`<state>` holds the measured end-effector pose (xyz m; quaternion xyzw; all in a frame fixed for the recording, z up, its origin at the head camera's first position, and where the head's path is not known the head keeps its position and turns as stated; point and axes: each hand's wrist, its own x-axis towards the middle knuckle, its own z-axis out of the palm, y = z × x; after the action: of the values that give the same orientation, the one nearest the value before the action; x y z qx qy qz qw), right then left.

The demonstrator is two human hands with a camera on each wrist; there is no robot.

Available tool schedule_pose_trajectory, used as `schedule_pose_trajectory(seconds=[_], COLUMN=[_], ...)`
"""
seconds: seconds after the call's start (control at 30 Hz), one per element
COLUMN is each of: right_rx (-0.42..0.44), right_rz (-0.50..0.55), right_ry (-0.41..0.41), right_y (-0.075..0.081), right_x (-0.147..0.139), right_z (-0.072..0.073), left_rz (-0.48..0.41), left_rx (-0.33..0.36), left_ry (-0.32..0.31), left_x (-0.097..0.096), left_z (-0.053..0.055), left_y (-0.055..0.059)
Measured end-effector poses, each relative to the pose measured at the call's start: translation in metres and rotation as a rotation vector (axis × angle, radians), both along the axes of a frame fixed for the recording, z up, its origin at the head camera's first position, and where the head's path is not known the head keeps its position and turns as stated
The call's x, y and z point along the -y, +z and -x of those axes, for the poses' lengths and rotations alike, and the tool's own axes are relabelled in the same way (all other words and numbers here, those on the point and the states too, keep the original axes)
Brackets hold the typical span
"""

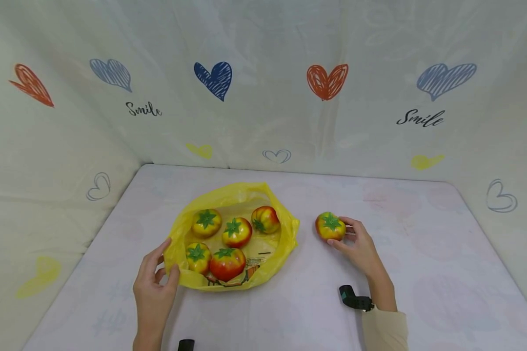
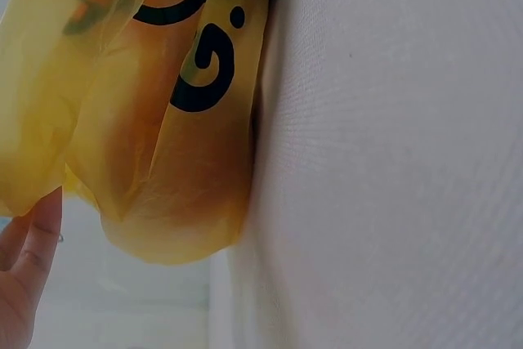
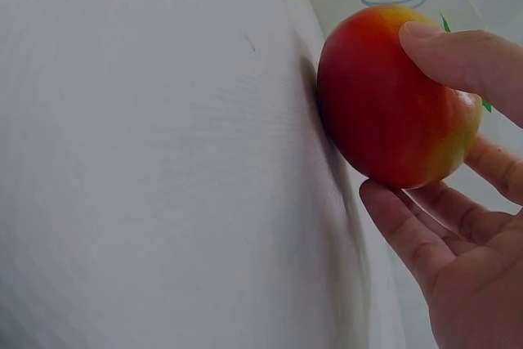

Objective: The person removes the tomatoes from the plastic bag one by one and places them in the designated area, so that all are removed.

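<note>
A yellow plastic bag (image 1: 285,243) lies with its mouth spread wide on the table, and several red-and-yellow tomatoes (image 1: 237,233) with green star-shaped tops sit inside. My left hand (image 1: 155,282) pinches the bag's left rim between thumb and fingers. From the side, the left wrist view shows the bag's printed wall (image 2: 176,161) and part of that hand (image 2: 29,267). To the right of the bag, my right hand (image 1: 355,246) grips a single tomato (image 1: 330,226) at the table surface. Its thumb lies over the tomato's red side (image 3: 376,104), with the fingers underneath in the right wrist view.
The pale table (image 1: 316,302) has its back edge against a white curtain (image 1: 268,117) printed with hearts and "Smile" lettering. A black wrist camera (image 1: 354,298) is strapped to the right wrist. Another black piece (image 1: 186,345) shows at the bottom edge by the left forearm.
</note>
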<state>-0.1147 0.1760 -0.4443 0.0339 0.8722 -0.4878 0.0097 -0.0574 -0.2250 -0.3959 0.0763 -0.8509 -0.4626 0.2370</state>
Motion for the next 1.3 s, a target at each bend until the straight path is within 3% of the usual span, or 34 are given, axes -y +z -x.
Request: schedule_pose_trajectory(seconds=[0.47, 0.9, 1.3], right_rx=[0.014, -0.041, -0.233], right_rz=[-0.003, -0.021, -0.12], right_ry=[0.008, -0.002, -0.01], right_y=[0.002, 0.021, 0.048], right_x=[-0.001, 0.001, 0.018], right_z=[0.0, -0.003, -0.013], left_rz=[0.004, 0.008, -0.004], left_rx=[-0.015, -0.026, -0.017], left_ry=[-0.008, -0.013, -0.013], left_x=[0.0, 0.001, 0.0], left_z=[0.0, 0.001, 0.001], left_y=[0.0, -0.003, -0.003])
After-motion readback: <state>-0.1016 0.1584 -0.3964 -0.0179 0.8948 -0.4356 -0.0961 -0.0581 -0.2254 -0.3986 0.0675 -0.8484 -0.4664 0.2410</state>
